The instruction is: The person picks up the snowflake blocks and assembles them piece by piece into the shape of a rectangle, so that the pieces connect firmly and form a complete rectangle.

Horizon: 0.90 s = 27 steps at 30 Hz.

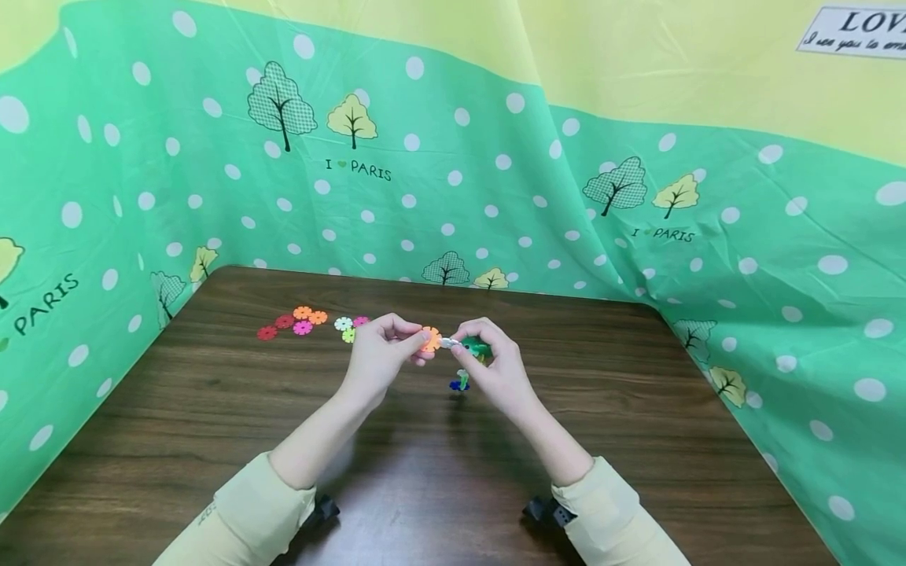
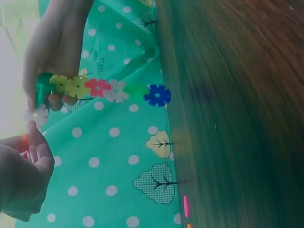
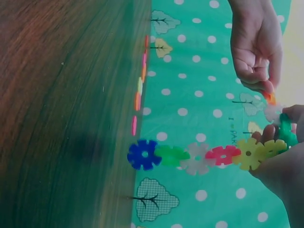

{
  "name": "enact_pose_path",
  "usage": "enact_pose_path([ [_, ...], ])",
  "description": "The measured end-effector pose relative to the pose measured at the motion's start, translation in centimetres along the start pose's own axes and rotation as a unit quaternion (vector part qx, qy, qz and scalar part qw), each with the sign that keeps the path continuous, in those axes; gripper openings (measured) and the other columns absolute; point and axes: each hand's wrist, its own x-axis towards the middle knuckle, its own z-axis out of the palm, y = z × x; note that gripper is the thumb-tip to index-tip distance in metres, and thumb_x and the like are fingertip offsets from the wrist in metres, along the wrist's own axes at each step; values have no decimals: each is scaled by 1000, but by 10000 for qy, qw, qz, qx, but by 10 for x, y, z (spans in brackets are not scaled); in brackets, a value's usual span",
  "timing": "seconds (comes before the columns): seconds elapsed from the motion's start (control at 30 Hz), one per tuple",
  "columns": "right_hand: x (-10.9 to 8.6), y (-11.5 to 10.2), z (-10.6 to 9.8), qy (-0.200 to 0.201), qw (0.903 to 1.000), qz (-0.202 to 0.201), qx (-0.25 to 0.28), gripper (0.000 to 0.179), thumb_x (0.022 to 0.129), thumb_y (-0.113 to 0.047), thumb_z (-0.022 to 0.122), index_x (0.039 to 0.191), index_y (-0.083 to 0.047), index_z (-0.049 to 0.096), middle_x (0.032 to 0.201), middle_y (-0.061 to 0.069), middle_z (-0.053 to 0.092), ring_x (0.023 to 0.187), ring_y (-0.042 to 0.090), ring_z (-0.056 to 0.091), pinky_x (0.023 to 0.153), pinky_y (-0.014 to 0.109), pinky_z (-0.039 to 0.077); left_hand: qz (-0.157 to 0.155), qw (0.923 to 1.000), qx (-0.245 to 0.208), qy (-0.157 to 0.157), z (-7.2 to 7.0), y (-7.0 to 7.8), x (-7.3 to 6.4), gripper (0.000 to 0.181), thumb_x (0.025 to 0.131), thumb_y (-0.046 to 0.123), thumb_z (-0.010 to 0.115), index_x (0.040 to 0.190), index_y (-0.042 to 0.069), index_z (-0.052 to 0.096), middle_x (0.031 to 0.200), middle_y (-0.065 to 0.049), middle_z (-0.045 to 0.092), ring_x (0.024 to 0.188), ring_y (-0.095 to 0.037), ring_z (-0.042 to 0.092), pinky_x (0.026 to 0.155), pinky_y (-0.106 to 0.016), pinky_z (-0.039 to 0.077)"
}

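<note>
My left hand (image 1: 378, 358) pinches an orange snowflake disc (image 1: 431, 339) between thumb and fingers. Its edge meets or nearly meets a white disc (image 2: 39, 115); whether the two interlock I cannot tell. My right hand (image 1: 501, 373) grips the white disc's end of a linked chain, around a dark green piece (image 3: 286, 131). From that hand the chain hangs toward the table: yellow discs (image 3: 249, 154), a pink-red disc (image 3: 223, 155), another white disc (image 3: 196, 159), a light green disc (image 3: 172, 156) and a blue disc (image 3: 144, 154) at the end. Fingers hide part of the green piece.
Loose discs lie on the brown wooden table (image 1: 212, 409) at the back left: several red, orange and pink ones (image 1: 302, 328), with a white disc (image 1: 343, 323) and others partly behind my left hand. A green dotted curtain (image 1: 396, 236) hangs behind the table.
</note>
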Motion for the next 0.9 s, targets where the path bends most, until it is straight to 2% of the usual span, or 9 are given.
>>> enact_pose_path([
  [0.23,0,-3,2,208,9996,89,144,6,87,0,64,89,6,62,99,16,61,85,12,56,67,18,49,21,10000,32,71,2,-1,-2,13,82,-2,69,91,-9,62,83,-17,68,58,-15,67,57,-29,57],
  [0.4,1,-2,2,271,9992,111,267,9,87,-1,65,88,7,63,99,17,62,87,14,58,70,17,50,58,9999,-4,142,5,2,-5,15,82,-3,69,92,-11,62,85,-19,69,58,-14,67,55,-27,56],
  [0.6,-1,2,3,383,9987,49,348,9,87,-1,65,87,8,64,98,21,62,88,10,59,72,15,49,-3,9997,-34,254,7,1,-8,15,83,-1,68,93,-10,62,85,-19,69,59,-14,68,57,-28,56],
  [0.77,-2,2,4,348,9988,21,356,7,86,0,66,86,7,64,97,22,63,87,12,60,72,16,50,16,9998,41,192,7,-2,-8,15,83,-1,69,93,-10,63,83,-18,69,59,-14,67,57,-28,56],
  [0.9,-3,2,3,327,9987,3,396,6,85,1,66,86,7,64,96,19,64,87,17,61,74,17,51,149,9997,138,119,8,-2,-8,15,82,0,70,92,-10,63,82,-18,69,58,-14,67,55,-27,56],
])
